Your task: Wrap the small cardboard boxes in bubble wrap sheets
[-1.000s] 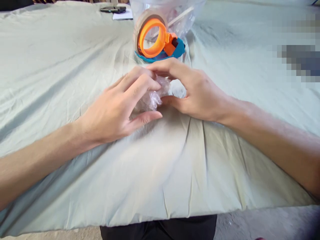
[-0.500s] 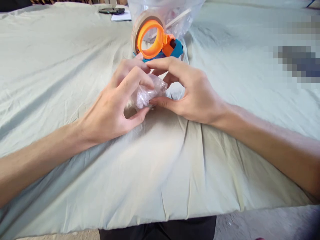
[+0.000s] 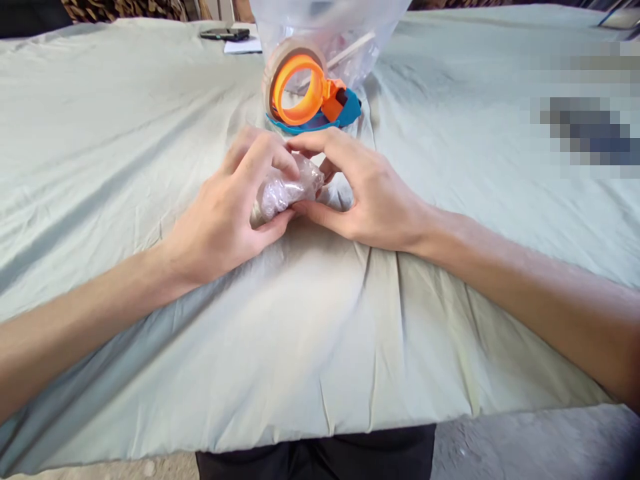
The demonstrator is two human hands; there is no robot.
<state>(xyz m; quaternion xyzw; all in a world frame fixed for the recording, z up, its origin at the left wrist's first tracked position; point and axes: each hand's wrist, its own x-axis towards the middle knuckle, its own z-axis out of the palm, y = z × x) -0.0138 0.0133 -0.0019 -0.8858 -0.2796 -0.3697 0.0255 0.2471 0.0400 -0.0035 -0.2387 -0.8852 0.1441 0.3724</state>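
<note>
A small bundle of clear bubble wrap (image 3: 286, 190) lies low over the cloth between my two hands. My left hand (image 3: 227, 200) curls round its left side, thumb along the near edge and fingers over the top. From the right, my right hand (image 3: 370, 190) grips it with the thumb at the near edge and the fingers at the far side. The two thumb tips meet in front of the bundle. What the wrap may contain is hidden. Just beyond my fingers stands an orange and blue tape dispenser (image 3: 327, 100) with a roll of tape (image 3: 271, 80).
A translucent plastic tub (image 3: 395, 33) with clear wrapping inside stands behind the dispenser. At the far left lie a phone (image 3: 225, 33) and white paper (image 3: 243, 47). A pale green, wrinkled cloth (image 3: 310, 347) covers the table. A blurred patch (image 3: 585, 127) hides something at right.
The view has tilted up a little. Both hands stay on the bubble wrap, and its shape between the fingers has shifted slightly, with the thumbs closer together.
</note>
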